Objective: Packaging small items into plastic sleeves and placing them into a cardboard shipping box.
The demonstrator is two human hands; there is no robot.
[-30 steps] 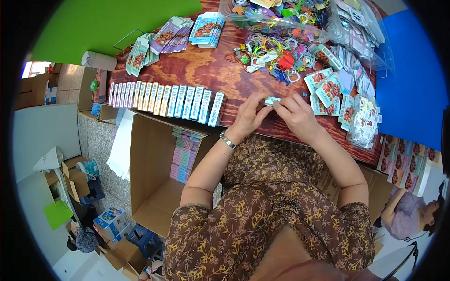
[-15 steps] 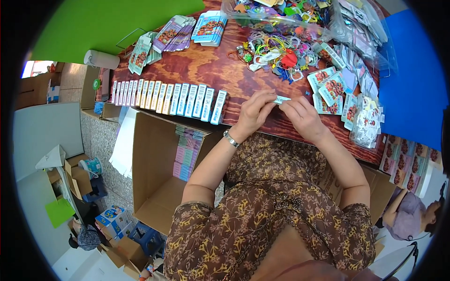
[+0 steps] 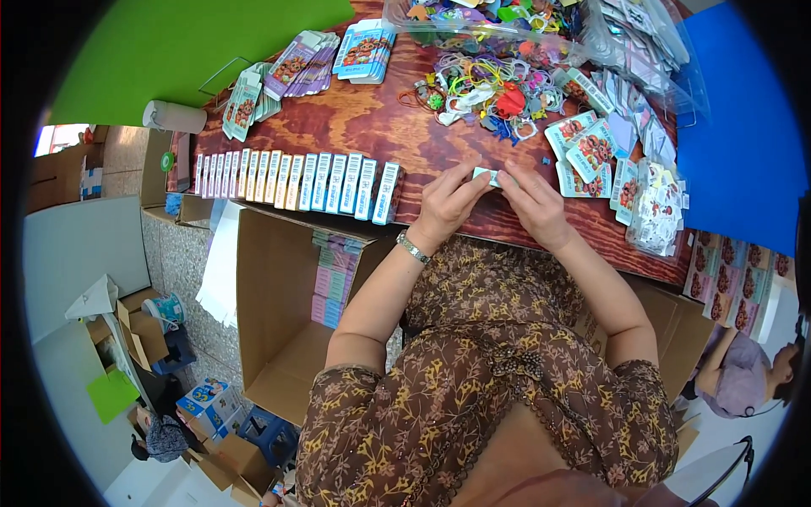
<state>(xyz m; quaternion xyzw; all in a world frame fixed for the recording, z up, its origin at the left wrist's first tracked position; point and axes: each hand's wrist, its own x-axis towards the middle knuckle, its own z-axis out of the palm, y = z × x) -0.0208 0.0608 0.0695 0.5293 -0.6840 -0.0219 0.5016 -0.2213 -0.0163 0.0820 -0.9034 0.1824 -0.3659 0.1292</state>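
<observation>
A broad reddish wooden counter [image 3: 380,127] fills the upper middle of the scene, with a green sheet [image 3: 169,51] beyond its far left corner and a blue one [image 3: 735,144] off to the right. Below the counter's near edge, on the person's left, an open cardboard box [image 3: 270,338] sits on the floor with a stack of pink and blue packets against its inner wall. Along the counter's left part runs a long row of small white-and-blue boxes [image 3: 296,182] standing on edge, touching one another. Further back lies a tangled heap of colourful small toys and rings [image 3: 481,84], and printed cards [image 3: 591,152] spread just to the right of the hands. Both hands meet near the counter's front edge: the left hand [image 3: 448,207] and right hand [image 3: 532,207] pinch the ends of one small white-and-blue box [image 3: 486,175] between their fingertips, holding it just above the wood.
</observation>
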